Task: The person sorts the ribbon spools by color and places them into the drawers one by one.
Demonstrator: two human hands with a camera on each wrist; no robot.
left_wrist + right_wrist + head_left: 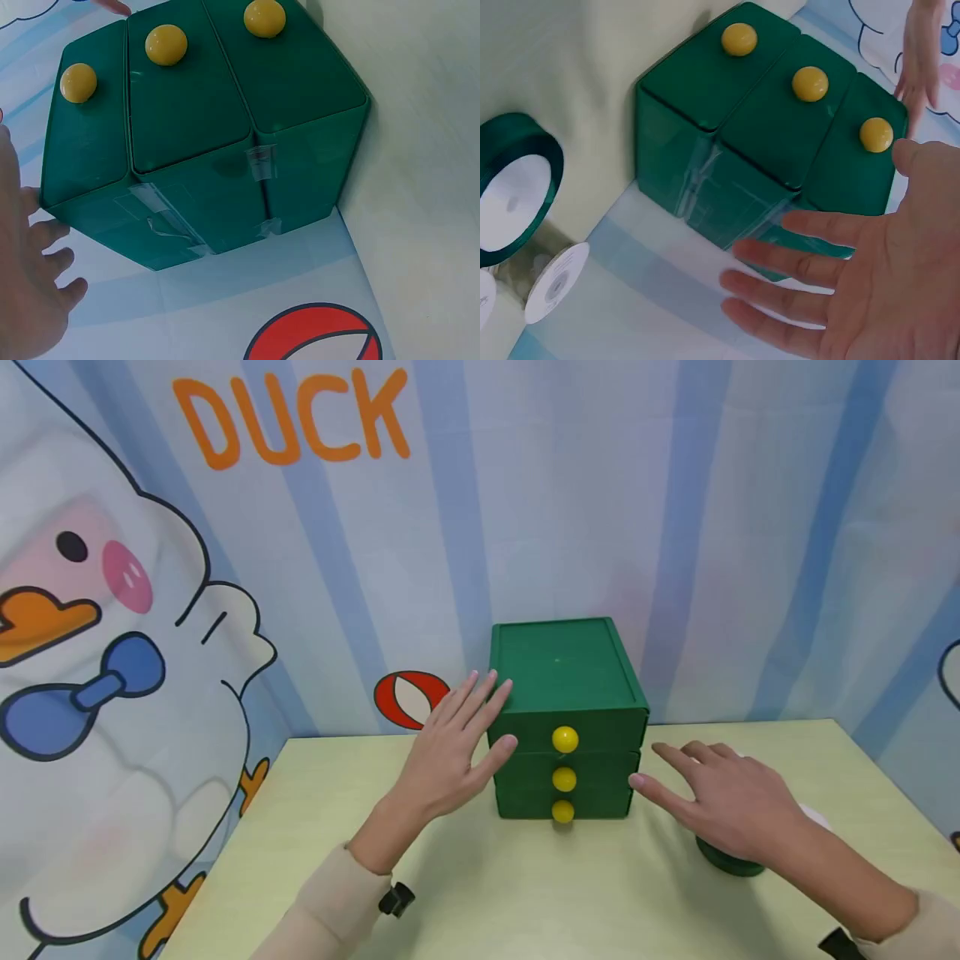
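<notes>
A green three-drawer box (pixel 558 664) stands on the pale table, its drawers closed, with a round yellow knob (pixel 565 739) on each front. My left hand (pixel 448 764) is at the box's upper left edge, fingers spread and nearly straight; in the left wrist view its fingertips are right by the top corner. On the other side, my right hand (pixel 738 797) hovers with extended fingers, thumb toward the box's right side. Neither hand holds anything. Clear tape (pixel 261 161) crosses the seams between drawers on the box's side.
Beneath my right hand, partly hidden by it, lies a roll of dark green ribbon (pixel 727 858). A white-sided spool (pixel 557 283) stands near that roll. Behind the table hangs a blue striped curtain (pixel 570 510) with a duck print and orange letters.
</notes>
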